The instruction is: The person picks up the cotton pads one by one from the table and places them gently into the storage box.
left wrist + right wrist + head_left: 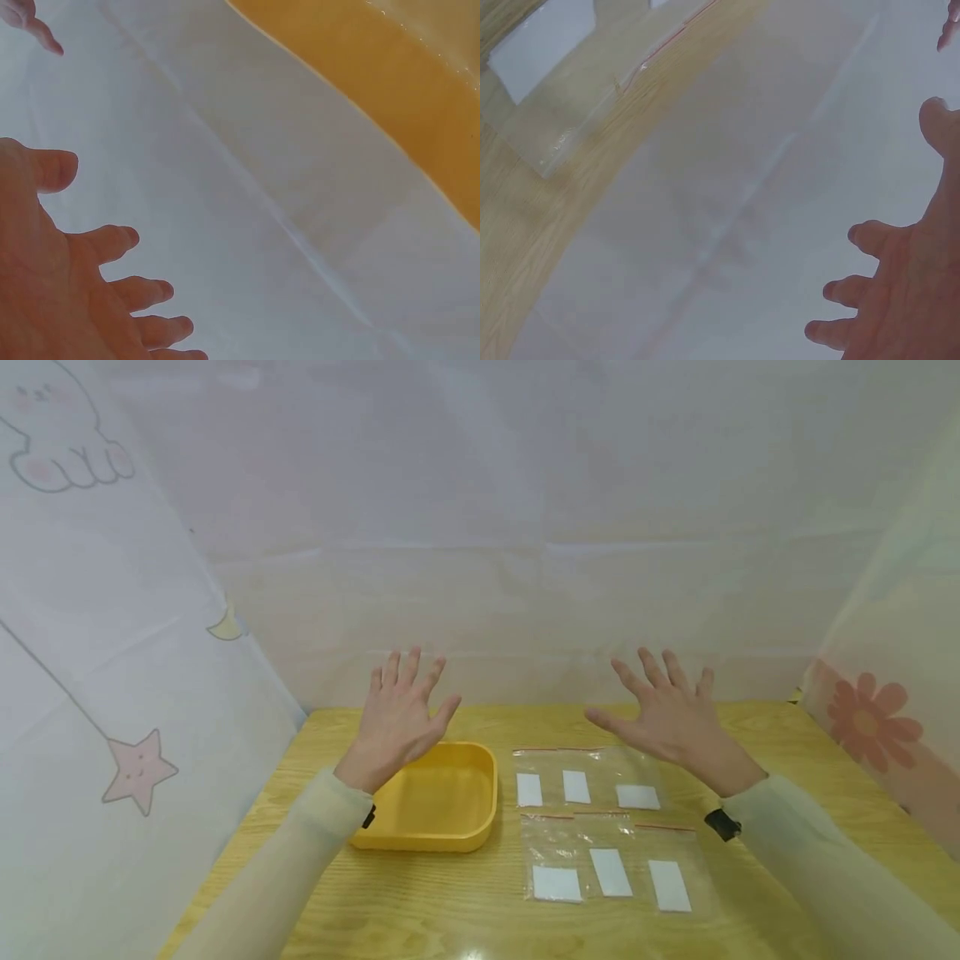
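Observation:
Both hands are raised over the wooden table with fingers spread, and neither holds anything. My left hand (400,720) overlaps the back left of a yellow plastic tray (486,810) in the head view; its spread fingers also show in the left wrist view. My right hand (671,718) is above and beyond the right end of several clear zip bags, its fingers splayed. The bags lie flat in two rows, each with a white card inside, such as the front left card (557,884) and the back middle card (577,787). Red seal lines run along their tops.
The wooden table (420,902) ends at a pale cloth backdrop (480,610). Side cloths rise left and right, printed with a pink star (140,772) and a red flower (870,720). A black band (723,825) is on the right wrist.

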Available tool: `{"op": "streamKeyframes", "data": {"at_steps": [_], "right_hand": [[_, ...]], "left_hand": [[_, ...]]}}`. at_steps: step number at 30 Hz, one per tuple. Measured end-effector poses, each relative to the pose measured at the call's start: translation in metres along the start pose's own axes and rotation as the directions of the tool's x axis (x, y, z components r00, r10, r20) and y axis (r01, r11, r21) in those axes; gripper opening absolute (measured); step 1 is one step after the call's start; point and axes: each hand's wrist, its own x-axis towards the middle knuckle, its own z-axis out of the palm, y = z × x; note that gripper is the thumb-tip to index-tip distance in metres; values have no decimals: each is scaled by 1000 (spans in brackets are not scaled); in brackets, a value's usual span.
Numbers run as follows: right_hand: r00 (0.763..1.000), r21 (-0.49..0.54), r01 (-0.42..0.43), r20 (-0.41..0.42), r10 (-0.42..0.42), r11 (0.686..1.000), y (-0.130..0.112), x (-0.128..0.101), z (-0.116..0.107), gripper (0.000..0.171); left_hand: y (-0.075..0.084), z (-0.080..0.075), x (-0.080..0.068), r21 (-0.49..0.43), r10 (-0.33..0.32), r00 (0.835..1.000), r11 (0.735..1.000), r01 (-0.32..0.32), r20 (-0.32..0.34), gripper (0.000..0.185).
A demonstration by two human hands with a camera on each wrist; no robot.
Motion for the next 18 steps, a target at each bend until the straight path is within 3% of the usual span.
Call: {"op": "streamKeyframes", "data": {"at_steps": [18], "right_hand": [[999,8,30,-33,-30,1000,-2,-28,0,102]], "left_hand": [[-7,1,-27,-48,4,1000,999,-6,-30,73]]}}
